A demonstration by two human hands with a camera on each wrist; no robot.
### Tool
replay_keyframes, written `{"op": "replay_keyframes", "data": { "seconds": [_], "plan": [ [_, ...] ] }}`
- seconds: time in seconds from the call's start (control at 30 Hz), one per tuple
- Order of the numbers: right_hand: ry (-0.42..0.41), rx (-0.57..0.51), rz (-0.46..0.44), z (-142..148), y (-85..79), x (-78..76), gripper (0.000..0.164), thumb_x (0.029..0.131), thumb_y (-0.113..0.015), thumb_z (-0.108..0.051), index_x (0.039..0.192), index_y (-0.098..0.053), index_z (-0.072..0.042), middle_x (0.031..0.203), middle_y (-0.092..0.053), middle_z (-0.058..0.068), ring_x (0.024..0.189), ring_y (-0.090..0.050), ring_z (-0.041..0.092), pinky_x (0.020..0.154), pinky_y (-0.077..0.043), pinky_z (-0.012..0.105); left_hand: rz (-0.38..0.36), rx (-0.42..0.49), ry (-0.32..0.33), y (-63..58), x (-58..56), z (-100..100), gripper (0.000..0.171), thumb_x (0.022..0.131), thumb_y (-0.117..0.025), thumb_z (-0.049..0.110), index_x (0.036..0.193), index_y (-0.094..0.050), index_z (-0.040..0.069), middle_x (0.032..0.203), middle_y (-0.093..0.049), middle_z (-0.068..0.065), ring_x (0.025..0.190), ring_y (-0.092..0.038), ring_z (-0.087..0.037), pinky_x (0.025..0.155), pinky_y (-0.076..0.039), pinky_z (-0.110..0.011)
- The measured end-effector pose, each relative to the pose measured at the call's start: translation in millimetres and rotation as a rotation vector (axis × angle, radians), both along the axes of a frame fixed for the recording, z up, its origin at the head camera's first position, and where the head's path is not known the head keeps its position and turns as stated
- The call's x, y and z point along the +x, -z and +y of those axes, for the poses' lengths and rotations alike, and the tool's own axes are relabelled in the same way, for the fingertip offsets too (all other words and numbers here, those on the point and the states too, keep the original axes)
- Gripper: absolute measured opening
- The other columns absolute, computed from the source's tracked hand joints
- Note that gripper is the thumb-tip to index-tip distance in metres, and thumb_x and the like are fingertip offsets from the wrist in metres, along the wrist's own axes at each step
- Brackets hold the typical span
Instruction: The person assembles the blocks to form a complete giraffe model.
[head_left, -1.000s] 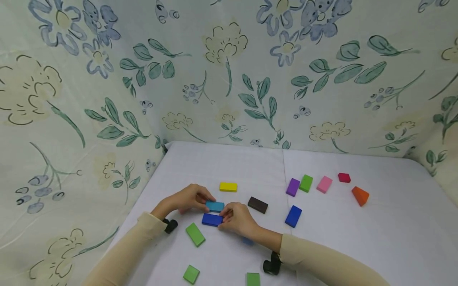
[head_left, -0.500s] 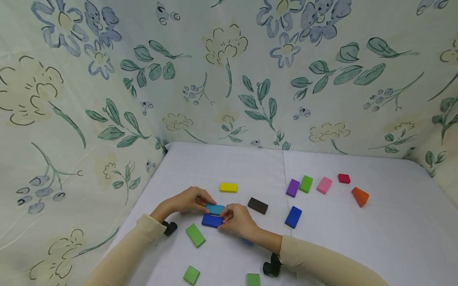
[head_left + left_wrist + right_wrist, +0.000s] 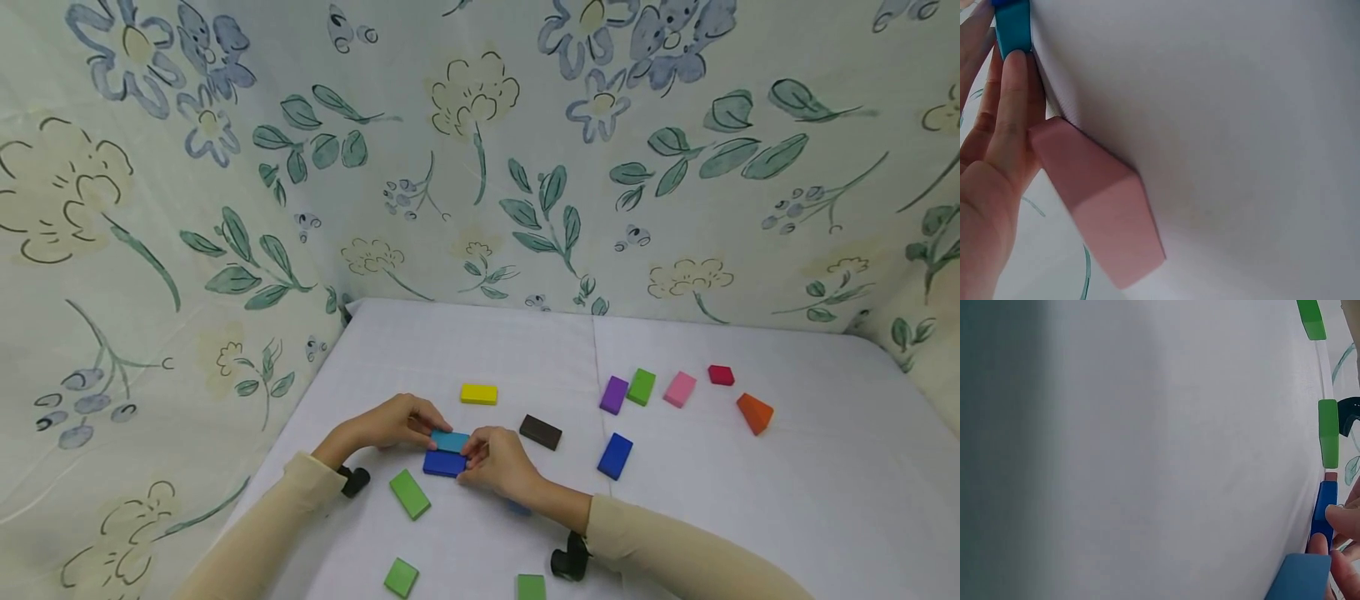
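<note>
A light-blue, wooden-looking rectangular block (image 3: 449, 442) lies left of centre on the white cloth (image 3: 720, 467), along the far side of a dark-blue, wooden-looking rectangular block (image 3: 445, 463). The step in hand seems to be aligning the pair; the next move probably calls for gentle, even pressure. The left hand (image 3: 401, 419) pinches the light-blue block's left end, its grip narrow; the right hand (image 3: 498, 461) pinches the dark-blue block's right end. A yellow rectangular block (image 3: 478, 393) sits beyond, a dark-brown one (image 3: 541, 432) right.
</note>
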State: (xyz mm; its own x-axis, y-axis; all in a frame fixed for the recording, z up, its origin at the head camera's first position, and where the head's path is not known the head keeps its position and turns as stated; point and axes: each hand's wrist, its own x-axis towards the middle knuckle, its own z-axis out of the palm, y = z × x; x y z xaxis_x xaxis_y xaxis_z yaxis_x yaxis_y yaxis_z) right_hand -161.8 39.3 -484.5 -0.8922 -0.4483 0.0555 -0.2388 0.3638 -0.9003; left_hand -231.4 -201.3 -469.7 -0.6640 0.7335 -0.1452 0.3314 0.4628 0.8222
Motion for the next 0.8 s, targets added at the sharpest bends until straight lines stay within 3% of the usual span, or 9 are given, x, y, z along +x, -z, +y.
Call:
{"op": "replay_keyframes", "data": {
  "seconds": [0.8],
  "plan": [
    [0.01,-0.003,-0.014,-0.5,0.6,2.0,0.026,0.07,-0.087,0.005,0.088,-0.069,0.003,0.079,-0.067,0.007,0.067,-0.063,0.01,0.062,-0.054,0.018,0.014,-0.013,0.007,-4.0,2.7,-2.7,0.028,0.088,-0.075,0.005,0.116,-0.074,0.004,0.113,-0.07,-0.004,0.105,-0.065,-0.021,0.088,-0.054,-0.027]
  ]
}}
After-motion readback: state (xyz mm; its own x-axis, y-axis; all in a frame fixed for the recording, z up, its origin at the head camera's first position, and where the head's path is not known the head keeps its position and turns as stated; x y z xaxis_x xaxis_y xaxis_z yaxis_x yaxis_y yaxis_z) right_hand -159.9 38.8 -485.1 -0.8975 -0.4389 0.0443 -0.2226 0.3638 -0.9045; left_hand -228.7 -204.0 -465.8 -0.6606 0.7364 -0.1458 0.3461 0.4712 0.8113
